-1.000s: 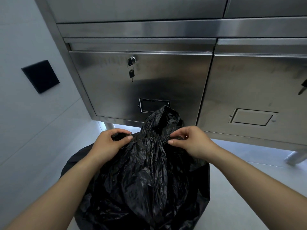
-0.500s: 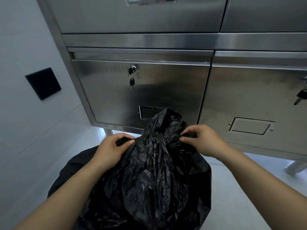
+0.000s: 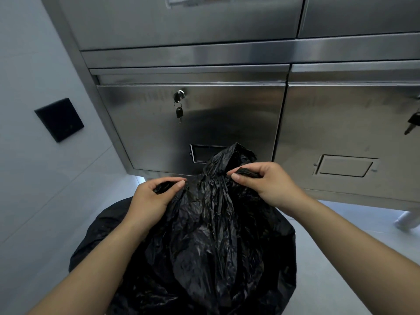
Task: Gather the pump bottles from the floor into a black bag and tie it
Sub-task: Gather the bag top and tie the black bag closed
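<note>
Head view: one black bag (image 3: 211, 242), two hands, no pump bottles visible. Bag stands on the floor (image 3: 329, 258) before a steel cabinet (image 3: 227, 123), its gathered neck rising between the hands. Left hand (image 3: 150, 201): fingers (image 3: 179, 184) curled shut, pinching a twisted strand of bag plastic against the thumb. Right hand (image 3: 266, 185): fingers (image 3: 235, 177) likewise clenched on a second strand, slightly higher. Two cabinet doors each carry one hanging key: one (image 3: 179, 113) on the left door, one (image 3: 412, 125) at the right edge. One black wall plate (image 3: 59, 119) at left.
</note>
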`<state>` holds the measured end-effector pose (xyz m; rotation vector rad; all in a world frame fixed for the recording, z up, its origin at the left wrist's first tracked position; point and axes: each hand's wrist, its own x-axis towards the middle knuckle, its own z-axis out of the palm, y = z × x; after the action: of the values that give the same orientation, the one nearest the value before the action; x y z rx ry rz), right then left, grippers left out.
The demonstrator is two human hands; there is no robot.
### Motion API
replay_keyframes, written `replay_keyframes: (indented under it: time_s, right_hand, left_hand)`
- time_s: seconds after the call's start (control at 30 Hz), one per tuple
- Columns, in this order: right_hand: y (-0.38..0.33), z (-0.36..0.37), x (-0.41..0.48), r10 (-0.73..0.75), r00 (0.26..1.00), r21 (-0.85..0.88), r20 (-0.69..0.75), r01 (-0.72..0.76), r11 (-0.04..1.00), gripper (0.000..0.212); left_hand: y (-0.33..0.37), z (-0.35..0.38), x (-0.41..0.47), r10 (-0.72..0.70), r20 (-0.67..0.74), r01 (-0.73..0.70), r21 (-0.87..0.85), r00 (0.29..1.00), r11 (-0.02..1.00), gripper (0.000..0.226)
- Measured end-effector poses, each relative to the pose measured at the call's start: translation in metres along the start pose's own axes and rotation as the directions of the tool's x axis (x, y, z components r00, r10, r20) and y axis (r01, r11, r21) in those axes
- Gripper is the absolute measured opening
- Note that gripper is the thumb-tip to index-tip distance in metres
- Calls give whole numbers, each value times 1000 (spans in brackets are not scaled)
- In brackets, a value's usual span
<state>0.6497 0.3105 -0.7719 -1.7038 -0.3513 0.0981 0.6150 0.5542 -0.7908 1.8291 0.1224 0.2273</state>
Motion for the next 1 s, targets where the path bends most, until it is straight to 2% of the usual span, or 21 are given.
replay_keyframes:
  time_s: [0.13,0.37,0.53,0.67,0.77,1.0]
  right_hand:
    - [2,5,2,-20,999,26,-32,21,999,5]
    - [2,7,-3,-100,988,168,120,80,983,10]
    - [22,-4,-10,11,977,-24,214,-6,1000,18]
    - [39,-22,-17,144,977,-84,155,-132,988,16]
    - [47,-30,-17,208,970,-15,122,-208,978,15]
    - [23,-13,-1,58,998,250,-13,-52,967,11]
  left_hand:
    - [-5,-3,1,-29,-11,29,-24,1000,999,7]
    - [-12,-8,4,-3,-36,2,-10,999,1000,9]
    - [-26,-19,-3,-2,-19,3,67,1000,998,17]
    - [-41,-31,-12,-33,-11,34,158,999,987,11]
    - [-47,-45,-12,-35,-75,48,181,997,982,15]
    - [-29,-42,-2,91,-68,-77,187,994,979,8]
